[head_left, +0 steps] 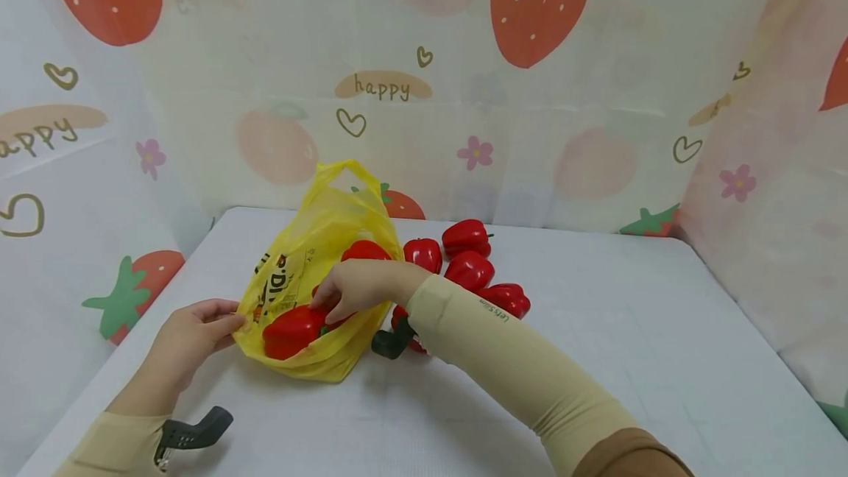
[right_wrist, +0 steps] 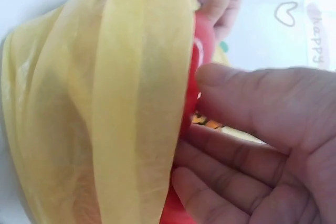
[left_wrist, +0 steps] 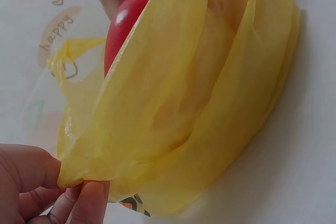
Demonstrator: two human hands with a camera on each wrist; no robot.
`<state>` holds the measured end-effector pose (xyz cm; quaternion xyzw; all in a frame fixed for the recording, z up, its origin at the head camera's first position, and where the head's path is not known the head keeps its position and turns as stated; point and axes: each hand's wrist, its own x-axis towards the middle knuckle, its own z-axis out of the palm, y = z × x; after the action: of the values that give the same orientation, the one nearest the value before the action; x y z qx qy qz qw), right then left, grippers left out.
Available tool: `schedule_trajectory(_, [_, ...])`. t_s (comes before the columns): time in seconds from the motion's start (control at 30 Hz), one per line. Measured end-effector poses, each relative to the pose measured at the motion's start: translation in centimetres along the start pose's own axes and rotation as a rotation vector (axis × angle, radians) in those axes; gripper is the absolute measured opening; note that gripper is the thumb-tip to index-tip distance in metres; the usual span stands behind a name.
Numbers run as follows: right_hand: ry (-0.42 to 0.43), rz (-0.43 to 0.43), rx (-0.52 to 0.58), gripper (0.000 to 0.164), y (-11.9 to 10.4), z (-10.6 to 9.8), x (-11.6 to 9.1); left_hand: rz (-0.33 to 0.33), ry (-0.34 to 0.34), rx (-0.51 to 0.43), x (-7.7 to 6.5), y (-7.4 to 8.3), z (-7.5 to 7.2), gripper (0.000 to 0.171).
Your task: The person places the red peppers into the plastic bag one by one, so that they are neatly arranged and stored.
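A yellow plastic bag (head_left: 334, 216) with loop handles lies on the left of the table, its mouth spread toward me. My left hand (head_left: 192, 337) pinches the bag's left edge between thumb and fingers, as the left wrist view also shows. Inside the mouth rests a red bell pepper (head_left: 291, 331). My right hand (head_left: 358, 287) reaches into the mouth from the right and holds this pepper near its stem end, thumb (right_wrist: 215, 77) on its side. Another red bell pepper (head_left: 366, 249) shows farther up in the bag. The bag's film partly covers the peppers.
Several more red bell peppers (head_left: 469, 271) lie in a cluster right of the bag, some partly behind my right forearm. Another is half hidden under the right wrist, by a black wrist mount (head_left: 392, 343). The white table (head_left: 629, 315) meets a printed cloth backdrop.
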<state>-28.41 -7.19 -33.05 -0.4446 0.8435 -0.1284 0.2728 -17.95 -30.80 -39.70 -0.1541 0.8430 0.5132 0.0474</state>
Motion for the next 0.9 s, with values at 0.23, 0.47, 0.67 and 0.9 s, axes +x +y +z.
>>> schedule_trajectory(0.23, [0.031, -0.029, 0.030, 0.037, 0.4, -0.6, -0.8, -0.016, 0.003, 0.000, 0.1, -0.2, -0.1, 0.055])
schedule_trajectory(0.47, [0.091, -0.063, 0.243, 0.037, 1.7, -1.8, -3.1, -0.018, -0.002, -0.006, 0.0, -0.1, -0.2, 0.056])
schedule_trajectory(0.67, [0.174, -0.078, 0.328, 0.034, 3.9, -2.8, -6.0, -0.007, 0.001, -0.015, -0.1, 0.1, -0.1, 0.056])
schedule_trajectory(0.9, [0.275, -0.040, 0.368, 0.031, 7.1, -3.5, -9.0, -0.011, 0.008, -0.004, -0.3, 0.4, -0.1, 0.055])
